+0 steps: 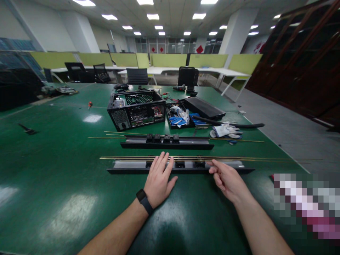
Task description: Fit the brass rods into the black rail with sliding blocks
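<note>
Green table point(66, 156) is bearing a near black rail point(127, 171); thin gold-coloured rods point(186, 158) are lying lengthwise above it. Left hand point(157, 177) is resting flat, fingers extended, over rods; right hand point(225, 179) is curling beside them, grip unclear.

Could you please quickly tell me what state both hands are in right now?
Left hand: open, fingers extended over the thin gold-coloured rods.
Right hand: partly curled beside the rods; whether it grips one cannot be told.
</note>
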A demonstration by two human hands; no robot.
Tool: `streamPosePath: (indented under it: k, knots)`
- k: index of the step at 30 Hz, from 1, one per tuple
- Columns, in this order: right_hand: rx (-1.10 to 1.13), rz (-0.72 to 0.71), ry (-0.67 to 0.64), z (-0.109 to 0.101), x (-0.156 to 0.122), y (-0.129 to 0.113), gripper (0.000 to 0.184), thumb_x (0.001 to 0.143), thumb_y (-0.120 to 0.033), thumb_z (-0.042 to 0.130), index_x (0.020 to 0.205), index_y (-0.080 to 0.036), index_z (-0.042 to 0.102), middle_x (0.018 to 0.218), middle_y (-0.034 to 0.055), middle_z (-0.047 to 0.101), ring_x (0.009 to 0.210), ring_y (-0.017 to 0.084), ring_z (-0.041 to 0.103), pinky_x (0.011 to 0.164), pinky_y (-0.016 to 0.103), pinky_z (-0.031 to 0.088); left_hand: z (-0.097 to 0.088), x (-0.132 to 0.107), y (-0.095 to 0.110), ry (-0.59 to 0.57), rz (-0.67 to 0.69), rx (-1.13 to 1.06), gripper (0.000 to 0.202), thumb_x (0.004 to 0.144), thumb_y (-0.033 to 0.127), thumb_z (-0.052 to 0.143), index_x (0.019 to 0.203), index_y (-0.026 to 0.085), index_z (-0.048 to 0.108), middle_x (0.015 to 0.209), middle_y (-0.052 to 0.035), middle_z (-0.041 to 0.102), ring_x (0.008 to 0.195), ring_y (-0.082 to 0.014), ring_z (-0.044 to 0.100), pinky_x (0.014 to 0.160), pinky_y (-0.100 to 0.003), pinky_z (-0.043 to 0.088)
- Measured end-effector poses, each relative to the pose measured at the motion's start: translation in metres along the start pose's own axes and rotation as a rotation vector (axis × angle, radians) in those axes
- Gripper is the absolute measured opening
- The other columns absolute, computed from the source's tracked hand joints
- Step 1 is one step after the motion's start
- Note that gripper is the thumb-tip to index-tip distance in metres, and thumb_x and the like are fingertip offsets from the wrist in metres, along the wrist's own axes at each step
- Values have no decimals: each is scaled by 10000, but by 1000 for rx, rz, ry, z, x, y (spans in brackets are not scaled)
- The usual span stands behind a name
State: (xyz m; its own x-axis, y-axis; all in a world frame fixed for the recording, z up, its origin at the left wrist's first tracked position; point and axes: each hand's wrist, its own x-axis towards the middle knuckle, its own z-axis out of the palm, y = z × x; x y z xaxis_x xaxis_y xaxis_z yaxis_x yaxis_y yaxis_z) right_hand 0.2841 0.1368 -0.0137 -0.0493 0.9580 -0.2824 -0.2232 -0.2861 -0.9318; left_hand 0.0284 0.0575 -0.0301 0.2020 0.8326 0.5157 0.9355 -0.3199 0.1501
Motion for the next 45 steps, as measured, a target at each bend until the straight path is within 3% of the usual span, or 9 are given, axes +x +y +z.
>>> streamPosePath:
  k: [9, 16, 19, 24, 28, 35, 41, 45]
  knots:
    - [105, -69, 387, -19, 12, -13, 144, 772, -258, 678, 773, -125, 623, 566, -2, 572, 301, 49, 369, 219, 150, 192, -1, 0, -1, -1, 0, 2, 628, 909, 284, 568, 1479, 125, 358, 1543, -167, 374, 1483, -303, 230, 1195, -519, 260]
    - [98, -85, 481, -26, 16, -17, 137, 781, -265, 671, 751, -153, 598, 560, -9, 566, 293, 54, 371, 212, 155, 197, 0, 0, -1, 20, 8, -8, 650, 901, 287, 570, 1491, 146, 338, 1535, -164, 387, 1477, -312, 247, 1182, -540, 279]
    - [76, -65, 422, -24, 14, -15, 148, 776, -274, 679, 771, -142, 612, 569, 1, 578, 295, 54, 375, 216, 153, 191, -1, 0, -1, 25, 2, -4, 644, 899, 287, 577, 1484, 139, 351, 1532, -167, 391, 1478, -310, 246, 1185, -532, 276]
    - [15, -29, 162, -14, 9, -5, 250, 777, -333, 706, 857, -100, 660, 632, 37, 630, 299, 48, 373, 230, 158, 180, -3, 1, 0, 23, 0, 3, 646, 898, 282, 581, 1484, 138, 350, 1531, -166, 393, 1479, -311, 242, 1184, -532, 279]
    - [-22, -28, 48, -5, 4, 1, 318, 785, -390, 720, 894, -95, 675, 664, 49, 649, 302, 36, 361, 246, 152, 169, -2, 1, 0, 7, 0, 12, 628, 911, 289, 567, 1478, 124, 356, 1537, -170, 381, 1482, -308, 232, 1190, -527, 266]
    - [-27, 17, -15, 1, -1, 1, 348, 798, -426, 718, 941, -112, 673, 665, 43, 649, 306, 32, 346, 255, 148, 162, 0, 0, 0, 8, -2, 5, 635, 910, 284, 568, 1486, 136, 344, 1542, -164, 376, 1484, -309, 227, 1183, -538, 274]
    - [5, -26, 85, 0, 1, 0, 341, 765, -445, 751, 866, -146, 622, 635, 20, 635, 299, 36, 348, 247, 144, 164, -1, 1, 0, 11, 2, -2, 641, 896, 280, 581, 1479, 132, 357, 1537, -171, 380, 1483, -310, 229, 1185, -536, 274]
    - [-10, -1, -6, 5, -2, 2, 356, 761, -447, 764, 884, -145, 622, 653, 26, 647, 301, 30, 344, 246, 141, 164, 0, 1, -1, 11, 1, -13, 654, 894, 277, 583, 1488, 147, 345, 1540, -166, 377, 1480, -311, 238, 1182, -544, 276]
